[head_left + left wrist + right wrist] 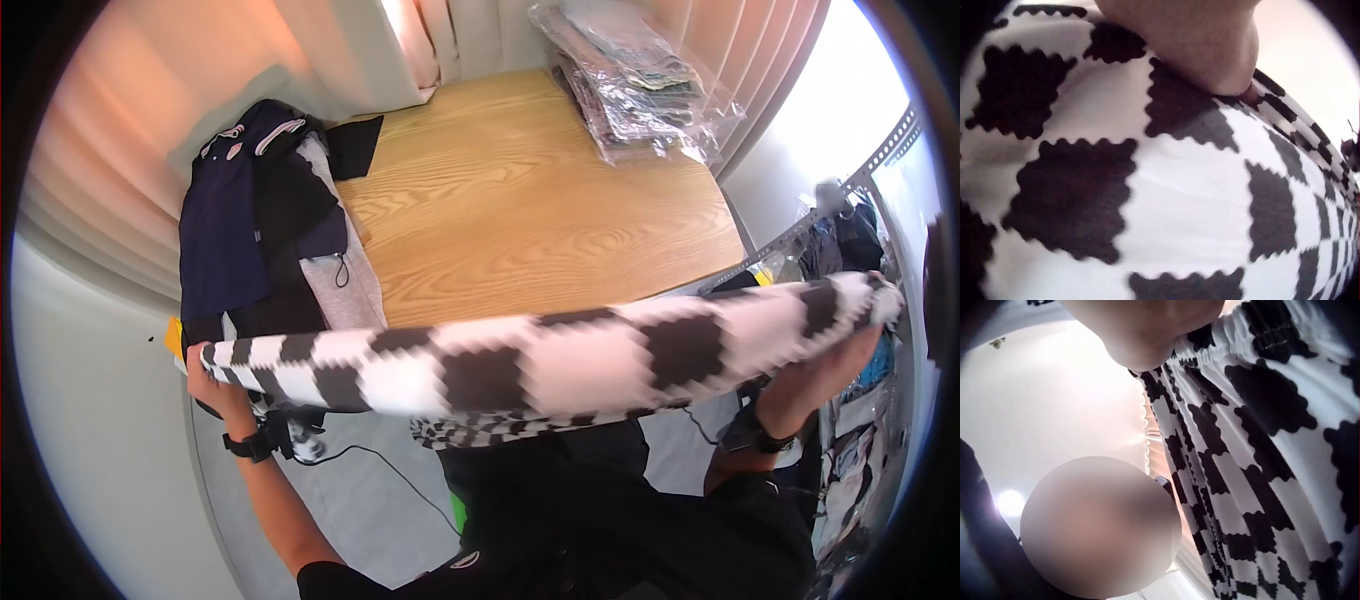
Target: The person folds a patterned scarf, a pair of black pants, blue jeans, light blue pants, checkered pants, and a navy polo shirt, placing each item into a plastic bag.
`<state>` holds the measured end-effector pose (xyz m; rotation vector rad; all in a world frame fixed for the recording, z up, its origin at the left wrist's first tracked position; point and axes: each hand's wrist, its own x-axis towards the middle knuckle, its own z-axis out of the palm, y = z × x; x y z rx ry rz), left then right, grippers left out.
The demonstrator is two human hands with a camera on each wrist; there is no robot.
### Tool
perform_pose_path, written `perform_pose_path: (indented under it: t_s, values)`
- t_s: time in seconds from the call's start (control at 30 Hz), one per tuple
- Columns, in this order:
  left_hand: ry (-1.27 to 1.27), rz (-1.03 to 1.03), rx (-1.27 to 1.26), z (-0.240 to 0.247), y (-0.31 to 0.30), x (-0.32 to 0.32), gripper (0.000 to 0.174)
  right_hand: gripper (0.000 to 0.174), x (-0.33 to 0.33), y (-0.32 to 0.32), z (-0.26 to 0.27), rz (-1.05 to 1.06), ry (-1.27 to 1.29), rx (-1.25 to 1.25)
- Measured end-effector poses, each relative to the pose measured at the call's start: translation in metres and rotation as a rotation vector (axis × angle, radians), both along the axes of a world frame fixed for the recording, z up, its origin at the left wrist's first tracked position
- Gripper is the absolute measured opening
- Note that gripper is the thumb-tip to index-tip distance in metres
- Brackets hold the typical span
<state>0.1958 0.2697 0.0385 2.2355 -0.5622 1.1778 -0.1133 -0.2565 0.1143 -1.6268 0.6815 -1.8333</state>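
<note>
A black-and-white checkered garment [585, 365] is stretched sideways in front of the body, above the table's near edge. At its left end my left hand [207, 385] grips the cloth, and the taut checks fill most of the left wrist view. My right hand [862, 342] grips the other end, where the fabric bunches up. A gathered elastic edge [1266, 331] shows beside that hand in the right wrist view, with the cloth falling away in pleats. A further fold of the same print hangs underneath the stretched part.
Dark and grey clothes [225, 220] lie on the left of the wooden table [520, 200]. Clear-bagged folded fabric [640, 85] is stacked at the back right. A metal rack [850, 440] with packed items stands at the right. A black cable [400, 470] runs across the floor.
</note>
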Motion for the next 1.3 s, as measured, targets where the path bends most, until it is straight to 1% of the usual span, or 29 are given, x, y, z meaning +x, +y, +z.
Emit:
perform_pose_path:
  t_s: [0.03,0.07,0.1,0.13,0.17,0.2,0.23,0.27,0.33,0.4,0.43,0.47,0.53,0.6,0.7,0.77,0.8,0.87,0.9,0.93,1.0,1.03,1.07,1.13,1.17,1.2,1.23,1.27,1.3]
  values:
    - [-0.081,-0.03,0.071,0.006,0.002,-0.006,0.016,0.037,-0.029,-0.023,-0.001,-0.029,0.097,-0.048]
    - [-0.165,-0.061,0.141,0.012,0.007,-0.009,0.015,0.038,-0.041,-0.025,0.005,-0.004,0.007,0.017]
    - [-0.252,-0.04,0.169,0.018,0.016,-0.009,0.012,0.038,-0.046,-0.021,0.017,0.02,-0.089,0.079]
    - [-0.315,0.001,0.17,0.025,0.022,-0.012,0.012,0.038,-0.041,-0.016,0.026,0.102,-0.371,0.252]
    - [-0.322,0.011,0.162,0.044,0.013,-0.023,0.012,0.038,-0.039,-0.012,0.028,0.162,-0.443,0.25]
    - [-0.328,0.024,0.152,0.065,0.0,-0.036,0.015,0.038,-0.04,-0.016,0.027,0.197,-0.447,0.219]
    - [-0.446,-0.02,0.089,0.08,-0.011,-0.034,0.028,0.038,-0.043,-0.016,0.026,0.228,-0.435,0.197]
    - [-0.444,0.063,0.104,0.087,-0.02,-0.032,0.034,0.038,-0.045,-0.013,0.023,0.255,-0.403,0.17]
    - [-0.243,0.061,-0.059,0.07,-0.027,-0.017,0.028,0.037,-0.052,-0.018,0.022,0.273,-0.381,0.152]
    - [-0.168,0.106,0.089,0.051,-0.028,-0.008,0.025,0.037,-0.058,-0.021,0.018,0.301,-0.373,0.131]
    - [-0.174,0.133,0.137,0.043,-0.034,-0.01,0.026,0.037,-0.059,-0.02,0.015,0.321,-0.378,0.131]
    - [-0.105,0.198,0.179,0.038,-0.04,-0.017,0.027,0.037,-0.059,-0.026,0.014,0.325,-0.38,0.118]
    - [-0.106,0.196,0.148,0.024,-0.038,-0.017,0.026,0.037,-0.059,-0.028,0.012,0.351,-0.37,0.123]
    - [-0.108,0.285,0.264,0.017,-0.031,-0.02,0.02,0.036,-0.056,-0.032,0.01,0.37,-0.358,0.127]
    - [-0.052,0.33,0.253,0.006,-0.009,-0.019,0.019,0.036,-0.052,-0.037,0.008,0.398,-0.351,0.123]
    - [0.024,0.289,-0.026,0.004,0.004,-0.019,0.017,0.036,-0.055,-0.037,0.009,0.398,-0.342,0.115]
    - [0.026,0.291,-0.025,0.006,0.008,-0.02,0.017,0.036,-0.052,-0.043,0.009,0.401,-0.331,0.121]
    - [-0.009,0.348,-0.146,0.011,0.016,-0.02,0.018,0.036,-0.055,-0.044,0.008,0.405,-0.318,0.119]
    - [-0.024,0.342,-0.184,0.009,0.025,-0.016,0.017,0.036,-0.056,-0.045,0.009,0.403,-0.314,0.12]
    - [-0.02,0.34,-0.179,0.007,0.031,-0.012,0.017,0.035,-0.056,-0.05,0.008,0.398,-0.306,0.126]
    - [-0.046,0.211,-0.567,0.003,0.043,0.001,0.02,0.035,-0.058,-0.054,0.007,0.397,-0.293,0.134]
    - [-0.041,0.094,-0.648,-0.002,0.057,0.012,0.019,0.035,-0.06,-0.061,0.007,0.393,-0.28,0.14]
    - [-0.05,0.109,-0.7,-0.002,0.06,0.019,0.018,0.035,-0.06,-0.068,0.006,0.386,-0.274,0.148]
    - [-0.135,0.24,-0.503,0.012,0.054,0.036,0.017,0.035,-0.063,-0.096,0.003,0.353,-0.219,0.19]
    - [-0.116,0.193,-0.413,0.021,0.043,0.04,0.016,0.035,-0.061,-0.117,0.0,0.337,-0.186,0.235]
    - [-0.104,0.104,-0.301,0.024,0.038,0.054,0.015,0.035,-0.055,-0.148,-0.005,0.323,-0.139,0.282]
    - [-0.047,0.137,-0.11,0.03,0.033,0.07,0.015,0.035,-0.042,-0.18,-0.014,0.315,-0.074,0.353]
    - [0.011,0.165,0.084,0.036,0.024,0.087,0.014,0.035,-0.028,-0.207,-0.027,0.297,0.027,0.417]
    - [0.049,0.168,0.232,0.04,0.001,0.101,0.016,0.033,-0.014,-0.255,-0.059,0.013,0.426,0.165]
